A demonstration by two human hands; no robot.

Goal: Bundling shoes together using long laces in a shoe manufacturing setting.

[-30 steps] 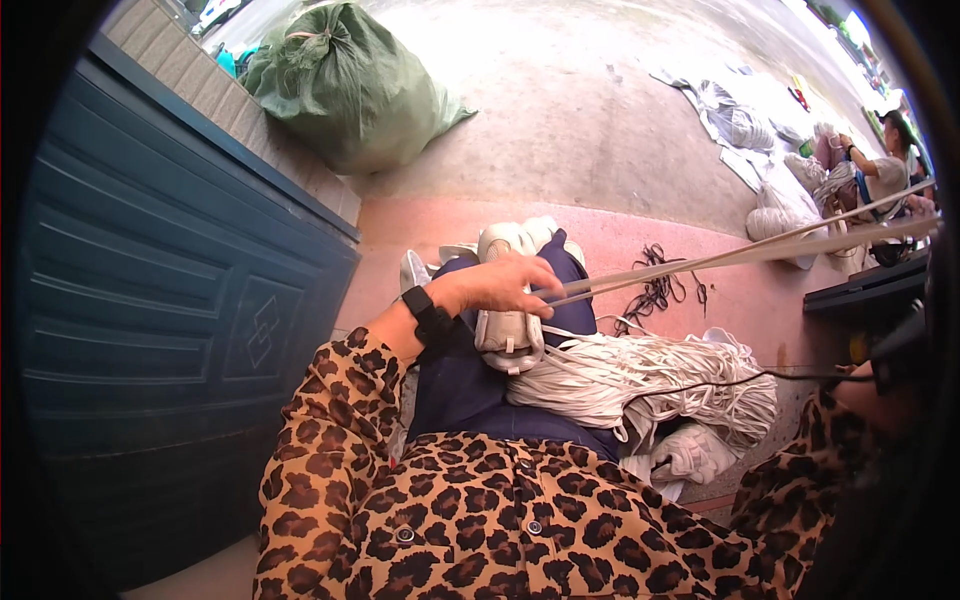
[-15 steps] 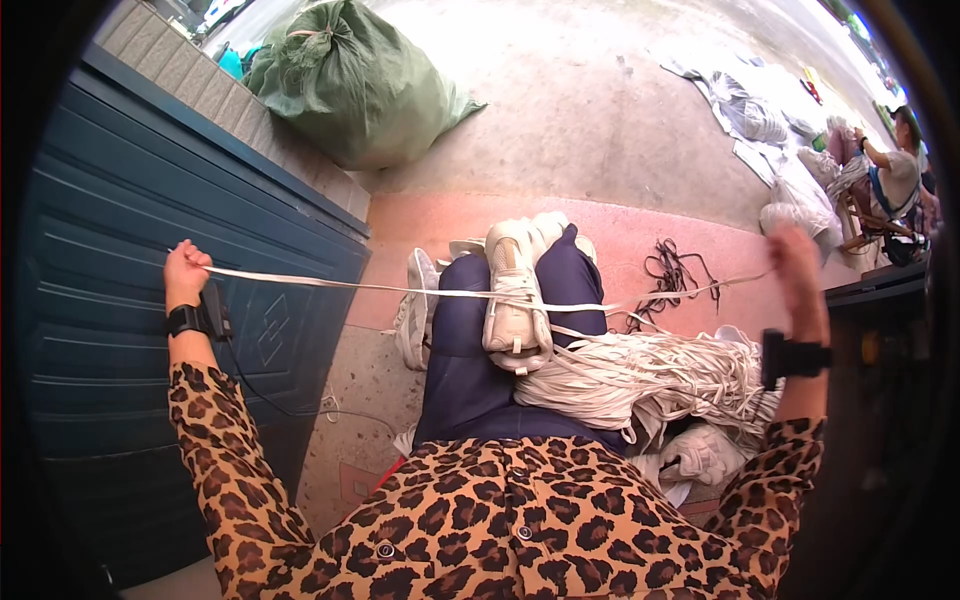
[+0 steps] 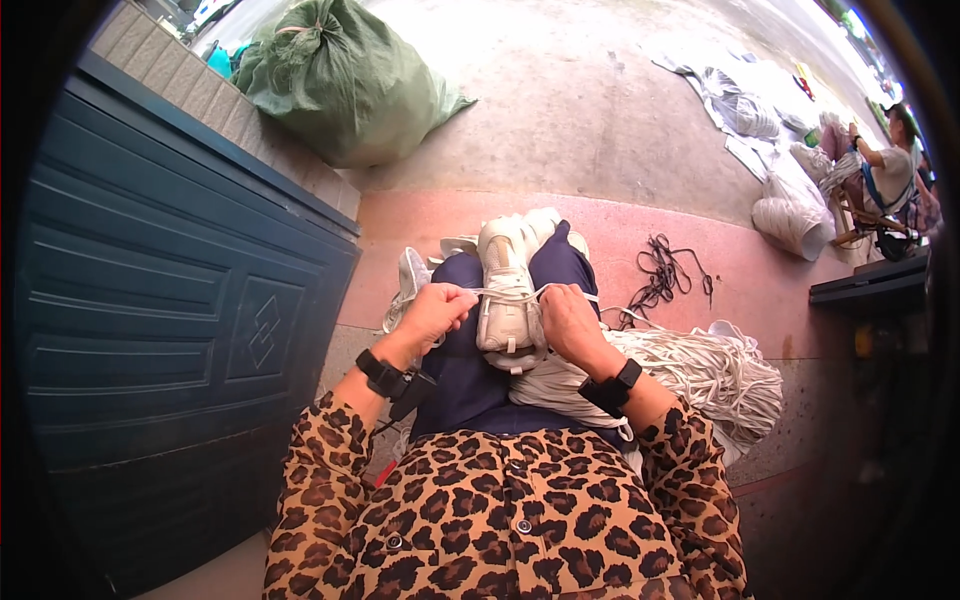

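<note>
A cream sneaker (image 3: 505, 325) lies across my thighs, its heel end toward me. Over its upper runs a white shoelace (image 3: 512, 294), drawn sideways between my two hands. On the sneaker's left side, my left hand (image 3: 440, 308) is closed and pinches one part of the lace. My right hand (image 3: 572, 322) is at the right side, fingers curled round another part, touching or nearly touching the sneaker. A thick bundle of white shoelaces (image 3: 712, 378) spills from my lap to the right. More pale shoes (image 3: 409, 280) are partly hidden beside my left knee.
A dark blue panelled door (image 3: 180, 320) stands close on my left. Ahead sits a big green sack (image 3: 345, 90). Tangled black laces (image 3: 658, 278) lie on the pink floor strip. Far right, a seated person (image 3: 890, 165) is near white bags (image 3: 795, 215).
Both hands have come inward from wide apart to either side of the sneaker. The lace, stretched long before, is now short between them at the sneaker.
</note>
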